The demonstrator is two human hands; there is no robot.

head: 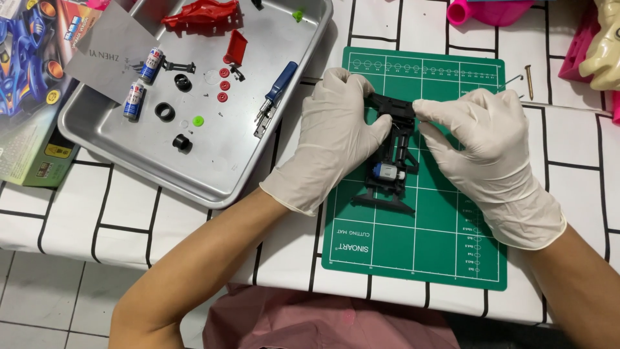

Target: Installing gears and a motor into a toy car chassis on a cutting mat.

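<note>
Holding the small black toy car frame (392, 152) over the green mat (426, 239), the left hand (336, 139) and right hand (481, 145) pinch its far end with closed fingertips, since it looks light, stiff and easy to snap.

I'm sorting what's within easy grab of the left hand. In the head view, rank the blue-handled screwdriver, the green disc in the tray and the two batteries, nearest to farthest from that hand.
From the left hand:
1. Blue-handled screwdriver, at the tray's right edge, just beside the hand.
2. Green disc, mid-tray, farther left.
3. Two batteries, at the tray's left side, farthest.
</note>
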